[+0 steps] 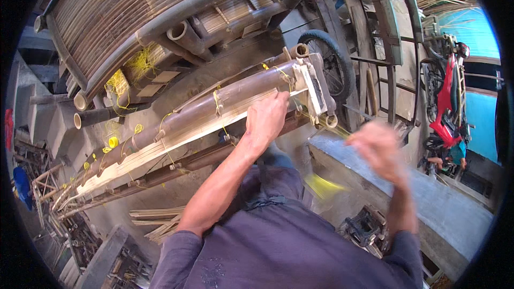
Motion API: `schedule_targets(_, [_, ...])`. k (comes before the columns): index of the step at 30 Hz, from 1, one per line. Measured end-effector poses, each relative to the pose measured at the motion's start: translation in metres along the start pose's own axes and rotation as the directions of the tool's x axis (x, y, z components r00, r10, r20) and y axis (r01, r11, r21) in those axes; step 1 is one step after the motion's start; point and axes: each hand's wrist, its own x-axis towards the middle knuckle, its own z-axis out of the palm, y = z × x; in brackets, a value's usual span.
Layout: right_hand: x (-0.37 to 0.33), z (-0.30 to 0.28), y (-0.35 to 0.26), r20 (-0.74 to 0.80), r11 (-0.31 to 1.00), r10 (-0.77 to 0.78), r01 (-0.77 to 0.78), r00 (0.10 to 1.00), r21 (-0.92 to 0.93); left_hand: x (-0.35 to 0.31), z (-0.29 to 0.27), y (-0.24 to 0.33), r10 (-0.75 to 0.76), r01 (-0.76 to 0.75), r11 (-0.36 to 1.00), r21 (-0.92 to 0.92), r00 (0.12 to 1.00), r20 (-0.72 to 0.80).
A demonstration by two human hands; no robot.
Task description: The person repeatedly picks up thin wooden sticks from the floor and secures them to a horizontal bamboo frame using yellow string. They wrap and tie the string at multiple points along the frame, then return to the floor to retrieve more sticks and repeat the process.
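A long bamboo frame [187, 113] runs from lower left to upper right before me, bound at intervals with yellow string [218, 99]. Pale split bamboo slats [203, 131] lie along it. My left hand [267, 118] is closed at their right end, fingers curled over the slat edge beside the frame's end post. Off to the right, my right hand [377, 151] is raised and smeared by motion, its fingers drawn together. A yellow strand stretches from the frame's end toward those fingers. Lower down, a blurred yellow bundle of string [324, 186] hangs near my lap.
A slatted bamboo bench [123, 10] stands at the upper left. Close beyond the frame's right end is a bicycle wheel [326, 64]. A concrete ledge [407, 192] lies right, a red motorcycle [447, 99] far right. Loose bamboo strips [158, 219] lie on the floor.
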Motion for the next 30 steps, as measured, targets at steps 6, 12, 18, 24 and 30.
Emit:
schedule_targets(6, [0.19, 0.012, -0.048, -0.097, 0.792, -0.587, 0.546, 0.804, -0.271, 0.0, 0.028, 0.012, 0.043, -0.01, 0.976, 0.216, 0.988, -0.15])
schedule_targets(12, [0.246, 0.093, 0.109, 0.02, 0.849, -0.006, 0.016, 1.0, -0.528, -0.004, 0.037, 0.008, 0.064, -0.028, 0.972, 0.233, 0.987, -0.149])
schedule_targets(18, [0.108, 0.076, 0.026, -0.267, 0.585, -0.37, 0.446, 0.89, 0.677, -0.016, 0.052, -0.028, 0.012, 0.008, 0.996, 0.092, 0.976, -0.217])
schedule_targets(24, [0.083, 0.203, 0.069, -0.022, 0.93, -0.368, 0.368, 0.93, 0.01, 0.042, 0.001, 0.035, -0.119, -0.019, 0.621, -0.784, 0.986, -0.118])
schedule_targets(30, [0.073, 0.197, 0.068, 0.294, 0.992, -0.129, 0.127, 0.947, 0.026, 0.138, 0.041, -0.062, -0.459, 0.397, 0.237, -0.887, 0.85, 0.258])
